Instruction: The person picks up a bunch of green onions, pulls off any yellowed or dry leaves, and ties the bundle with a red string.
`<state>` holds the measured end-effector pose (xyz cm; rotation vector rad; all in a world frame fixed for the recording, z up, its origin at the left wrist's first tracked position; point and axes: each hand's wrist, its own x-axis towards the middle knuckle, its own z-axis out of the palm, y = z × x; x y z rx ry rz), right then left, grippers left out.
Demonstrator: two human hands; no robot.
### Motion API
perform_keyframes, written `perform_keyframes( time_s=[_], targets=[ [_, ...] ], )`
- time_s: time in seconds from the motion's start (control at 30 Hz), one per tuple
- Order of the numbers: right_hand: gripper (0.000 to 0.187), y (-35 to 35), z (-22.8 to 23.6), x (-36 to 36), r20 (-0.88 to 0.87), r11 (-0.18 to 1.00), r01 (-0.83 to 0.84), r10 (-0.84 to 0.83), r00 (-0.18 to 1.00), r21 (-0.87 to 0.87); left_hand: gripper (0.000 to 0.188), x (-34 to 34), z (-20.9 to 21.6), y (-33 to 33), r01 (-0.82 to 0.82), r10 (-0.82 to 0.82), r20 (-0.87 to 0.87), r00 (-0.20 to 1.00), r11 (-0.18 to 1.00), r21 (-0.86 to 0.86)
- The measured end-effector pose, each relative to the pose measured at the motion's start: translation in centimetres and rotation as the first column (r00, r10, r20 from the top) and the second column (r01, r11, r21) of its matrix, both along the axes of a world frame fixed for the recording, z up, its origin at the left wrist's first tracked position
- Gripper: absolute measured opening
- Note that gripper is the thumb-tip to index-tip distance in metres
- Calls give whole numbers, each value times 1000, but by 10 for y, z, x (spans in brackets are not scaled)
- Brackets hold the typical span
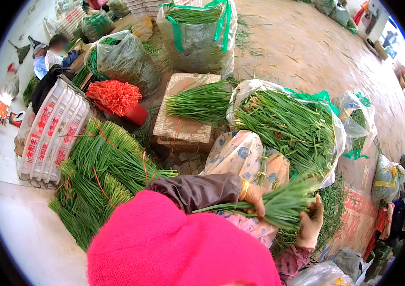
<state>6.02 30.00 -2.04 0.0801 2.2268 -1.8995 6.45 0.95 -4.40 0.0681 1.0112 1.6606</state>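
Observation:
A loose bunch of long green chives (286, 202) lies across my lap, its leaves smeared by motion. My left hand (256, 196), with a gold bangle at the wrist, is closed around the bunch near its middle. At the right end my right hand (310, 221) grips the leaves between thumb and fingers; some fingers are hidden behind them. An open white bag (338, 138) heaped with loose chives (286, 126) stands just beyond my hands. A smaller pile of chives (200, 102) rests on a worn foam box (166, 121) ahead.
Tied chive bundles (102, 167) are stacked at the left, beside a white plastic crate (52, 128). Red ties (114, 97) fill a red container (138, 116). Full plastic bags (195, 45) stand farther off. A person (57, 52) sits at far left. Pink knit fabric (178, 243) covers the lower edge.

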Motion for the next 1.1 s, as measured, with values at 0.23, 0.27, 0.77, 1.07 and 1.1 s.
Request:
perform_keyframes(
  time_s=[0.23,0.27,0.77,1.07,1.1],
  targets=[
    [12,-9,19,-51,-52,832,541,-550,833,-123,48,-17,3,23,57,-73,-134,988,991,-123],
    [13,-22,38,-54,26,734,609,-632,774,-301,45,-14,12,14,34,-37,-19,999,994,-102],
    [21,-1,37,-20,-45,935,353,-352,935,41,68,-15,4,-39,-326,331,56,942,942,-76],
    [15,-62,23,-38,-333,979,16,53,941,202,34,-14,10,-43,-295,296,-23,955,936,-191],
    [10,-59,26,-38,-115,997,75,-75,991,-8,35,-13,6,-47,-279,281,-18,960,942,-186]
  ],
)
